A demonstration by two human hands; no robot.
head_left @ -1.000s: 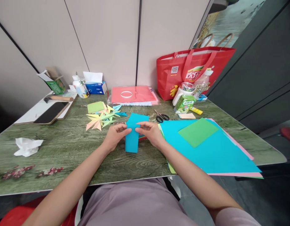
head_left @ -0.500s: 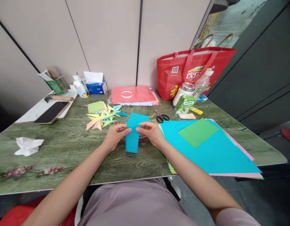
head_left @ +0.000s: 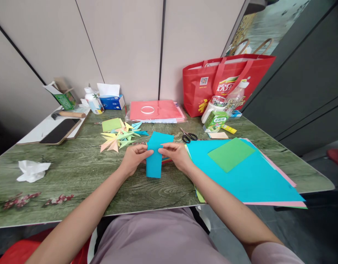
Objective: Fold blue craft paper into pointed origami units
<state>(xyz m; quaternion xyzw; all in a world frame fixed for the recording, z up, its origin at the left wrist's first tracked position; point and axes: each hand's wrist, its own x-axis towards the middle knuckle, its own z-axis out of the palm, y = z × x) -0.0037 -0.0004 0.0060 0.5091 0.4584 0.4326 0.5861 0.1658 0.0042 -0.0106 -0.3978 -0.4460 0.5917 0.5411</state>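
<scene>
A folded piece of blue paper is held up over the middle of the table, its upper part bent out to the right. My left hand pinches its left edge, thumb on the near face. From the other side my right hand pinches the right edge in the same way. Behind the paper and partly hidden lies something with red and yellow edges. Several folded pastel paper pieces are heaped to the left, beyond my left hand. Black-handled scissors lie beyond my right hand.
Large coloured sheets, blue on top, carry a green sheet at right. A red bag, green carton and bottle stand behind. Leftward are a crumpled tissue, phone, hammer and tissue box.
</scene>
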